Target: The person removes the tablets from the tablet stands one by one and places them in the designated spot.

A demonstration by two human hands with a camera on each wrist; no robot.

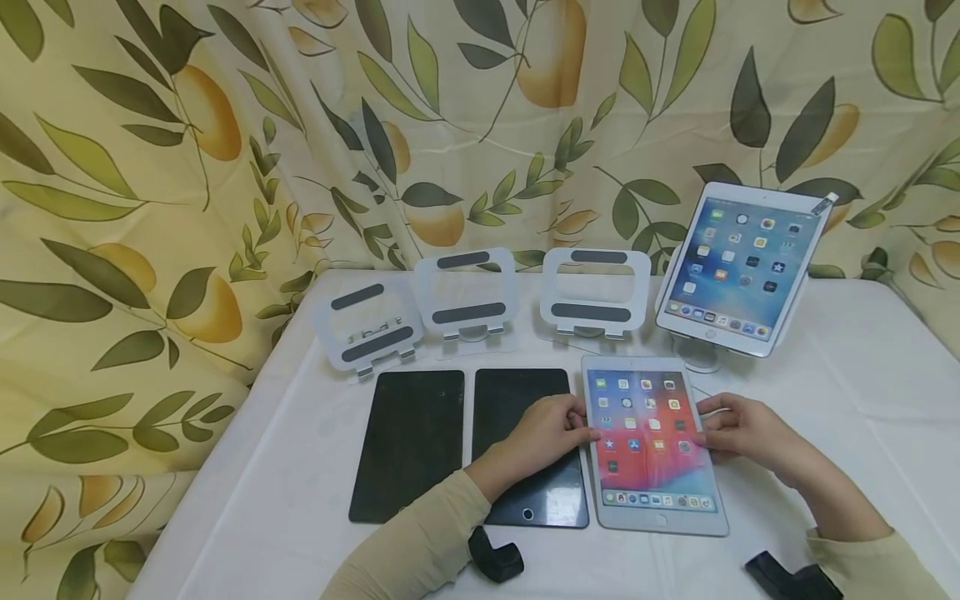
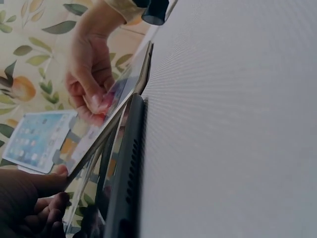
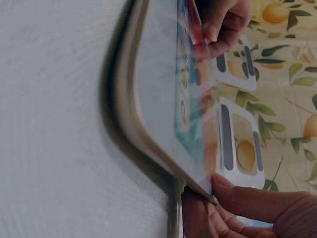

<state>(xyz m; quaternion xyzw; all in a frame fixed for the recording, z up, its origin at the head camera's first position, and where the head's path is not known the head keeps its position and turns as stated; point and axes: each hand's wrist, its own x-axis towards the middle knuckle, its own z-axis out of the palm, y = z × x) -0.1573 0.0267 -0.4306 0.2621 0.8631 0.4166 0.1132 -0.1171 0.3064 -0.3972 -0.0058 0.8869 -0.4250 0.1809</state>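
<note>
Tablet with the lit screen point(image 1: 651, 446) lies flat on the white table point(image 1: 847, 392) directly between my two hands. My left hand point(image 1: 546, 433) pinches its left edge, thumb under and fingers curled over the rim; my right hand point(image 1: 738, 429) does the same on the opposite edge. In the left wrist view that near edge looks raised a little off the cloth, so I judge the lift has only just begun.

Under my left palm sits a dark tablet point(image 1: 528, 450), touching the lit one's side, and beyond it, further left, a second dark tablet point(image 1: 408, 446). Ahead of my hands stand three empty white stands point(image 1: 468, 296) in a row. Ahead of my right hand a fourth stand already carries another lit tablet point(image 1: 738, 267), propped upright. So, as I read it, one tablet is mounted and three are left on the table.

Both lit screens show rows of app icons, but any writing under them is too small for me to read, and I see no brand mark.
</note>
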